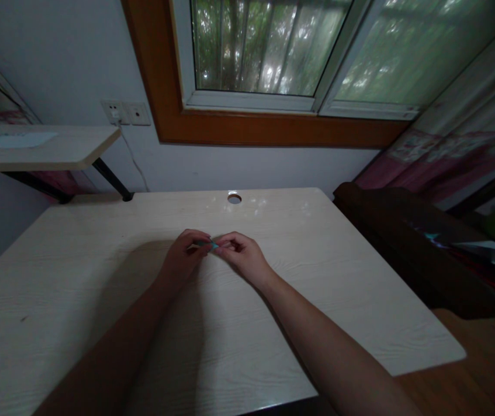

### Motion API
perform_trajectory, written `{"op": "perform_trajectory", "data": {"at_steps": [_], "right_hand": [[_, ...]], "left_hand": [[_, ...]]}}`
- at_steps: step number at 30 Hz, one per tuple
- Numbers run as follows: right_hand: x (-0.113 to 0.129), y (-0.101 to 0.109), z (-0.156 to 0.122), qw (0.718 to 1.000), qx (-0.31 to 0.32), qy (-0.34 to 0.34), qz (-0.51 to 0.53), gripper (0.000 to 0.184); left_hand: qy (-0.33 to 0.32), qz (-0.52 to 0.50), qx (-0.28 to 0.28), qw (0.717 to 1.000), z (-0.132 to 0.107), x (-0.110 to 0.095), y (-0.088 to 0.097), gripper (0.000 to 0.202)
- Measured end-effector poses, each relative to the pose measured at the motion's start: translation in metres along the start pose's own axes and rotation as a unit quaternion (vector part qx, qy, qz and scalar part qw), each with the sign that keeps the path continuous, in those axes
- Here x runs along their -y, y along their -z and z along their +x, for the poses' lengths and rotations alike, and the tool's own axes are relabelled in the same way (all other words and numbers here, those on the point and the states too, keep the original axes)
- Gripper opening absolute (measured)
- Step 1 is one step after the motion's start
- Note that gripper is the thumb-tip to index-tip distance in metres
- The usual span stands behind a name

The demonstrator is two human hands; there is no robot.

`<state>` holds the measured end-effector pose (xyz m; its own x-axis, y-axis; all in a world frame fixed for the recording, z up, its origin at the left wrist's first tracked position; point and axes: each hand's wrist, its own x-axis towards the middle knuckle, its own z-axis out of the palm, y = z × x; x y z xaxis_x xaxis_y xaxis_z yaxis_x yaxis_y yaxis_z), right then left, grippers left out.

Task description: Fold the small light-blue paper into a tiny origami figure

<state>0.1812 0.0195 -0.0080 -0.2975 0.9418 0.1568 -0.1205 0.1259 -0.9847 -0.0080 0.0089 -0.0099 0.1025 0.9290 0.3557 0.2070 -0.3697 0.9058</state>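
Observation:
Both of my hands meet over the middle of a pale wooden desk [78, 300]. My left hand [184, 254] has its fingers curled and pinched together. My right hand [242, 254] is pinched the same way, fingertips touching those of the left. Between the fingertips shows a small teal object [211, 245], too small and too covered to name. Both hands hold it just above or on the desk top.
A round cable hole [234, 198] sits near the desk's far edge. A raised shelf [43, 147] stands at the back left under a wall socket [126, 112]. A window [268, 52] is ahead. Dark furniture [403, 237] and curtains stand to the right.

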Motion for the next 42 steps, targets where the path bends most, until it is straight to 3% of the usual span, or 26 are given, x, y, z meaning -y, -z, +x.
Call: {"op": "perform_trajectory", "data": {"at_steps": [7,42], "right_hand": [[-0.0012,0.0010,-0.0005,1.000,-0.003,0.000,0.009,0.023],[0.0015,0.0011,-0.0003,0.996,-0.005,-0.019,0.083,0.024]], "left_hand": [[-0.008,0.013,-0.003,1.000,0.0001,-0.0059,0.0002,0.016],[0.004,0.032,-0.014,0.999,0.0002,0.0018,0.0005,0.018]]}}
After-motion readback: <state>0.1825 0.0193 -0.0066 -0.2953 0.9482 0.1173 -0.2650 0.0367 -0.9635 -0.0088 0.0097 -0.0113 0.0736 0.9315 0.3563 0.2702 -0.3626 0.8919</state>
